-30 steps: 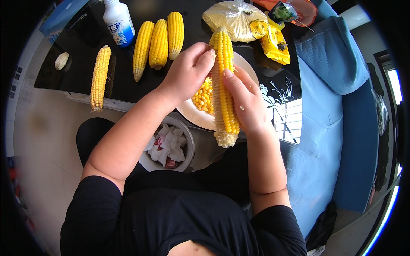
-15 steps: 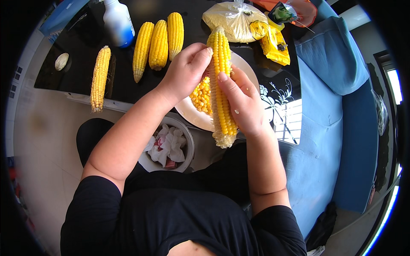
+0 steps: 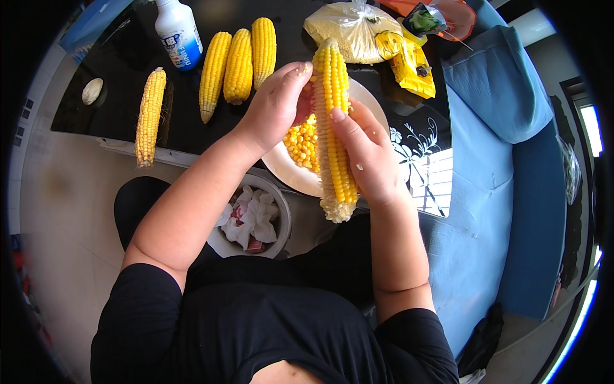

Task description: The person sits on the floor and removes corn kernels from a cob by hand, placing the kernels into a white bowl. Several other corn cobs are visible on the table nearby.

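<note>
Over plate, between hands, corn ear

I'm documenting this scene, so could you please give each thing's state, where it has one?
Held cob: partly stripped, some kernel rows remaining
Right hand: gripping the held cob
Left hand: at the cob's upper left
Loose kernels: piled on the plate
Three cobs: side by side, kernels on
Lone cob: lying at the table's edge
Bottle: upright
Clear bag: filled, gathered at top
Bin: open, white litter inside
</note>
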